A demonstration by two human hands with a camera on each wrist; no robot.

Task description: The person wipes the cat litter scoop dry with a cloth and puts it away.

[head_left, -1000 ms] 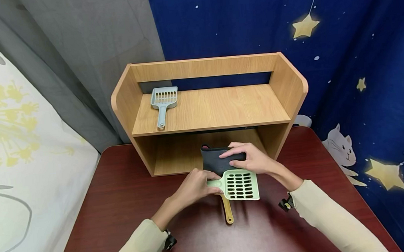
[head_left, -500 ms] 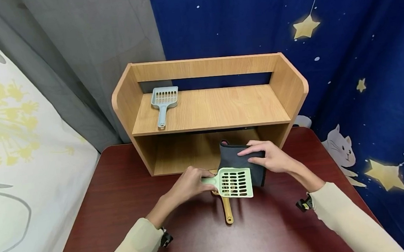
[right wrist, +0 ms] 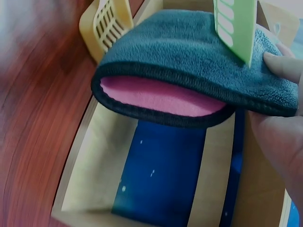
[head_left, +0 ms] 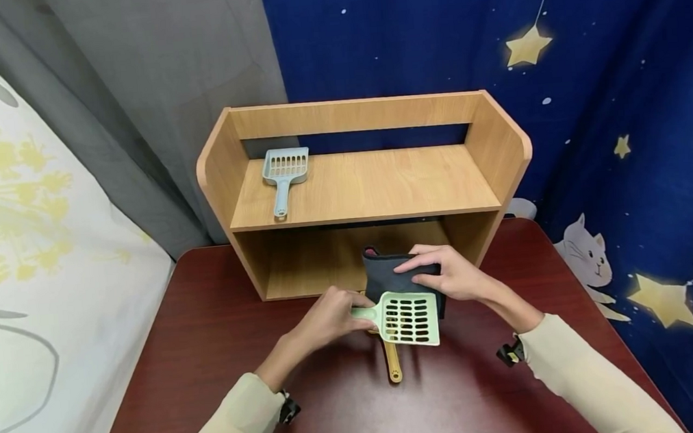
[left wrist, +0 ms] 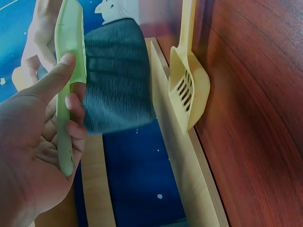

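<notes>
My left hand grips the handle of a pale green litter scoop, thumb along one side in the left wrist view. The scoop is in the air, its slotted head pointing right. My right hand pinches a dark grey plush cleaning mitt by its edge. Pink lining shows in the mitt's opening in the right wrist view. The green scoop's head is in front of the mitt in the head view; whether they touch I cannot tell. Below them a yellow litter scoop lies at the shelf's front edge, partly hidden in the head view.
A two-tier wooden shelf stands at the back of the dark red table. A grey-blue litter scoop leans on the left of its upper tier. Curtains hang behind.
The mitt and my right hand shifted right, then partly back left. The green scoop moved slightly left, then back right. Both hands keep their holds.
</notes>
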